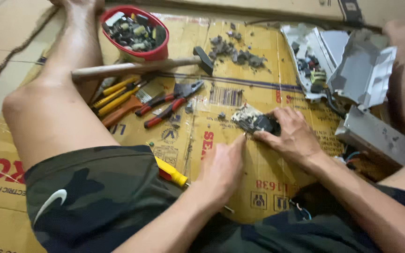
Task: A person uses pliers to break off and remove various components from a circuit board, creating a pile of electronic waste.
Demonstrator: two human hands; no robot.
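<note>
Head view: your right hand [292,137] grips dusty black part [255,122]; left hand [222,168] clutches yellow screwdriver [170,172], tip hidden. Slip risks stabbing right fingers [263,136].

— What does the person wear?
— Dark green camouflage shorts [94,197] with a small white curved logo [50,202] on the left thigh.
— Sleeves, gloves?
— None: both forearms, the left hand [221,171], the right hand [291,133] and the legs are bare.
</note>
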